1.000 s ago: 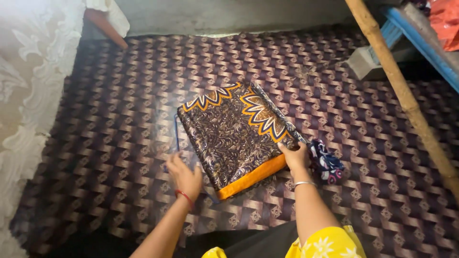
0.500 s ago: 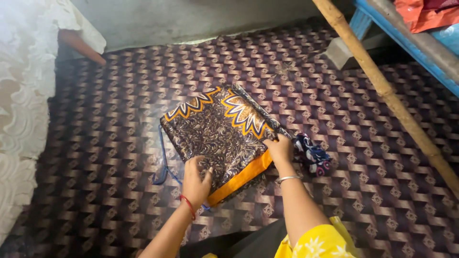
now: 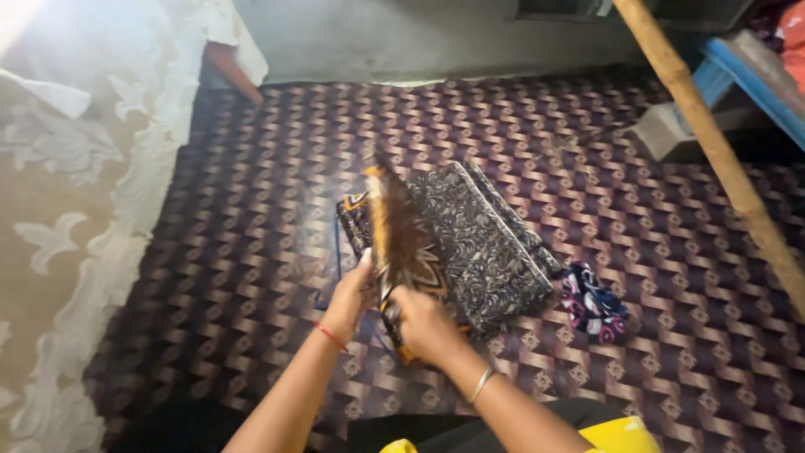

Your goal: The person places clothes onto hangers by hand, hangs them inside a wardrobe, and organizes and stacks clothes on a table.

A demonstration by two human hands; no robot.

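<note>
Cloth edge (image 3: pixel 394 226) now lifted | left hand (image 3: pixel 356 289), right hand (image 3: pixel 423 323) gripping it

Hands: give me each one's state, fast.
Left hand: closed on the folded brown patterned cloth with orange border.
Right hand: closed on the same cloth.

The raised flap of patterned cloth (image 3: pixel 394 226) at frame centre is motion-blurred — its print unreadable. Both forearms run off the bottom edge. The wooden pole (image 3: pixel 713 147) and blue bench (image 3: pixel 755 84) — cut off upper right.
</note>
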